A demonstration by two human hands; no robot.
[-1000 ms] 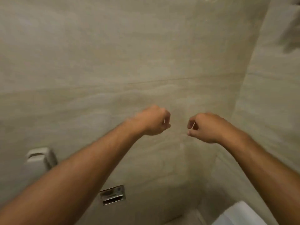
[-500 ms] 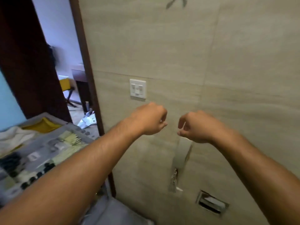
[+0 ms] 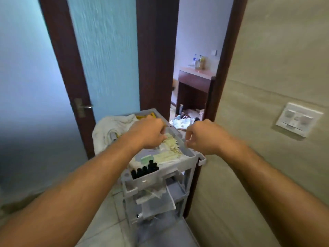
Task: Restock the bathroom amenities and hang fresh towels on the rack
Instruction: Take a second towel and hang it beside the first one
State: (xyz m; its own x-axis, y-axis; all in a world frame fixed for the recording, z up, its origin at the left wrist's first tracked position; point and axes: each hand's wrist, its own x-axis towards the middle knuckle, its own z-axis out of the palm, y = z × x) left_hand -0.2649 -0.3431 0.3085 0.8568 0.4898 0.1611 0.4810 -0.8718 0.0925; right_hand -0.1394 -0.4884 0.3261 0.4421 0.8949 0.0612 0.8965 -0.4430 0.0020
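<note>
A grey plastic supply cart [image 3: 191,154] stands in the bathroom doorway. Its top tray holds pale amenity packets [image 3: 169,154], a row of small black bottles [image 3: 144,171] and a crumpled white towel [image 3: 114,130] at the left end. My left hand [image 3: 147,133] hovers over the tray with its fingers curled, just above the packets. My right hand [image 3: 203,137] is curled the same way beside the tray's right rim. Nothing shows in either fist. The cart's lower shelves hold clear plastic bags [image 3: 156,200].
A frosted-glass door with a metal handle [image 3: 82,106] stands open on the left. Through the doorway I see a dark wooden desk [image 3: 195,84] with bottles on it, and litter [image 3: 183,121] on the floor. A white switch panel [image 3: 299,118] sits on the tiled wall at the right.
My view has swung left from the tiled wall to the doorway and cart. Both hands kept their curled pose and now sit over the cart's top tray.
</note>
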